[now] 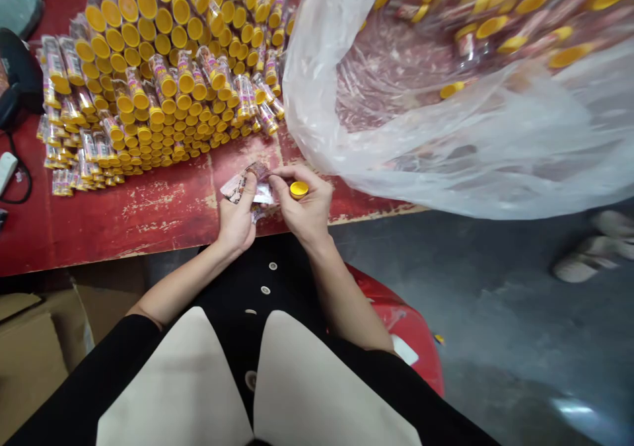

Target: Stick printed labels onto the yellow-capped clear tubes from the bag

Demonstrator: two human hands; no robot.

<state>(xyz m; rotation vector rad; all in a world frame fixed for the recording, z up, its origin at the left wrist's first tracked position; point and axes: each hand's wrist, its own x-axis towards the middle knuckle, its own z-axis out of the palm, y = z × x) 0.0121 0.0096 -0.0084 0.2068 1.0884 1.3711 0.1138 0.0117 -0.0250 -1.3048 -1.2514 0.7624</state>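
Near the front edge of the red table, my left hand (238, 216) is closed on a small printed packet (238, 185), with the thumb on top. My right hand (308, 211) is beside it, thumb and index finger pinched at the packet's right end. A yellow cap (298, 189) shows in the curl of my right hand's fingers; whatever is under the cap is hidden. Behind my hands lies a large stack of clear tubes with yellow caps (163, 115), the caps mostly facing me.
A big translucent plastic bag (421, 175) with several yellow-capped tubes covers the table's right side. A black device (20, 76) and a cable are at the far left. Cardboard (30, 353) sits below left; a red stool (411, 340) is under me. Shoes (579, 267) show at right.
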